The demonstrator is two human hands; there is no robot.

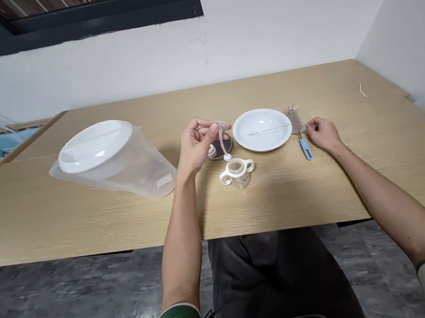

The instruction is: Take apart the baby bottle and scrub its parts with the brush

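My left hand [197, 145] pinches a clear sippy-cup straw [222, 138] with a translucent round top and a white weighted end hanging down. Below it stands a small clear sippy cup [239, 176] with a white two-handled ring, its mouth uncovered. Behind the straw, a dark round dish [217, 150] holds a white part, partly hidden by my fingers. My right hand [323, 133] is closed in a pinch at the right. A thin wire rod [268, 129], perhaps a straw brush, runs from its fingertips across the white plate [264, 144].
A bottle brush [306, 147] with grey bristles and a blue handle lies beside my right hand. On the left, a large translucent pitcher [132, 167] with a white lid lies tilted. A small pale curved strip [363, 90] rests at the far right of the wooden table [104, 220].
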